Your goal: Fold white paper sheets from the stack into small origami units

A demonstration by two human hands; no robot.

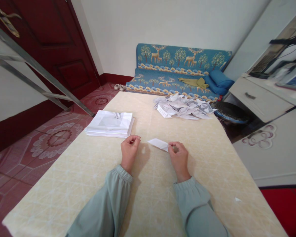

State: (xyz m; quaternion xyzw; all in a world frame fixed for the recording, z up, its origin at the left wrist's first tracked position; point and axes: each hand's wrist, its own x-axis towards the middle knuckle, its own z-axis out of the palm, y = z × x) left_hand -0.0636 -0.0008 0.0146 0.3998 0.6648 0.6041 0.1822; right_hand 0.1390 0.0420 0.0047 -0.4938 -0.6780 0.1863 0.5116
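while the right hand [179,156] has the paper [158,144] pinched in its grip just below frame centre, the left hand [129,148], its grip closed, is near the stack [110,124] left of centre on the desk [150,200].

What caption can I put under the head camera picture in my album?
The right hand pinches a folded paper; a stack of sheets and a paper pile share the table.

Site reads as a home: deer-print sofa [171,70] with cushions [219,79], panelled door [61,39], shoes [117,87] on a tiled floor [50,140].
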